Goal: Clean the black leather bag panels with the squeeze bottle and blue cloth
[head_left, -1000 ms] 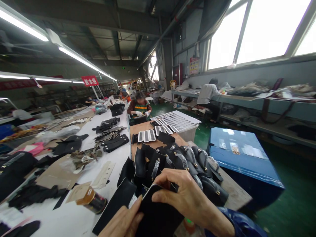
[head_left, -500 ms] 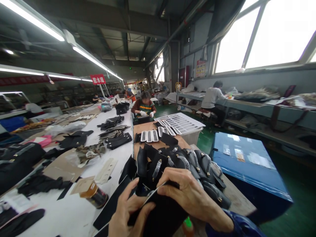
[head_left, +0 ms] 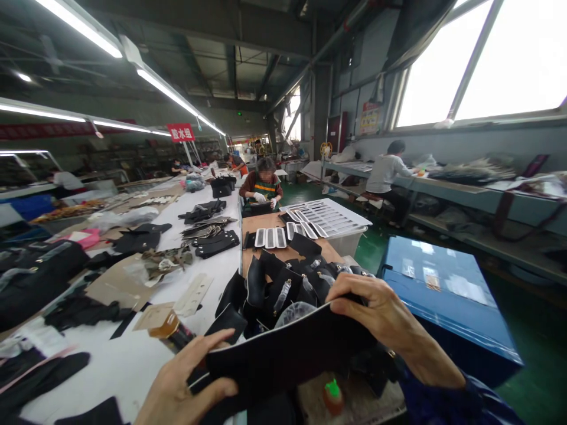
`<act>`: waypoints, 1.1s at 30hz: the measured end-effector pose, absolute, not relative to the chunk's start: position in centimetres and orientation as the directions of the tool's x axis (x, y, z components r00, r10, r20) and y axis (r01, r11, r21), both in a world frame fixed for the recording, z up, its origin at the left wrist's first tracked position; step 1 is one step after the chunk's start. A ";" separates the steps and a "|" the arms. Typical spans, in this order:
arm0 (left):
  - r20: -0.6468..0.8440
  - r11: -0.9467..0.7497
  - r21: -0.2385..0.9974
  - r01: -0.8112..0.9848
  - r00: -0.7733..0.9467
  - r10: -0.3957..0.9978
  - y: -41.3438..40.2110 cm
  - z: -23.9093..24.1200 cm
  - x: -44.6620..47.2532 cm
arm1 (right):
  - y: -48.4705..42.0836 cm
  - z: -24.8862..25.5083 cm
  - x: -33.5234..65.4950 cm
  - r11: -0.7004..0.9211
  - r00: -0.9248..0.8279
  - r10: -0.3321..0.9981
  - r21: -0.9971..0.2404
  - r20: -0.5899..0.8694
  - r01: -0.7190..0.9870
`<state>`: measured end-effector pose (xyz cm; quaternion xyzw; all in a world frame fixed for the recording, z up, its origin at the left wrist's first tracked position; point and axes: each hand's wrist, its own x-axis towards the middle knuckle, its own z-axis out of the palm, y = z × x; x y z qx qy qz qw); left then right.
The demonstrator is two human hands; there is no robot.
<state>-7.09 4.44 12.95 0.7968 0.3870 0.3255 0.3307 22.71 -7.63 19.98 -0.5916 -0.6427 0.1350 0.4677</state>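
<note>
A long black leather panel [head_left: 283,354] is held up flat in front of me, tilted up to the right. My left hand [head_left: 181,383] grips its lower left end with the thumb on top. My right hand [head_left: 381,316] pinches its upper right edge. Just behind the panel lies a pile of black leather pieces with metal studs [head_left: 287,283] on a brown board.
A long white worktable [head_left: 212,271] runs away to the left, strewn with black pieces, cardboard and a small brown jar [head_left: 170,330]. A green-capped bottle [head_left: 333,394] stands below the panel. A blue crate [head_left: 438,283] sits on the right. Other people work further back.
The panel has been lifted and spread out wide between both hands. My right hand rose to the right, and my left hand moved down to the left.
</note>
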 end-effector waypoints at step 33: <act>0.070 -0.131 0.926 0.355 0.180 0.981 1.5 8.1 -0.7 | -7.9 13.5 20.4 0.287 0.090 0.886 -0.691 0.454 0.664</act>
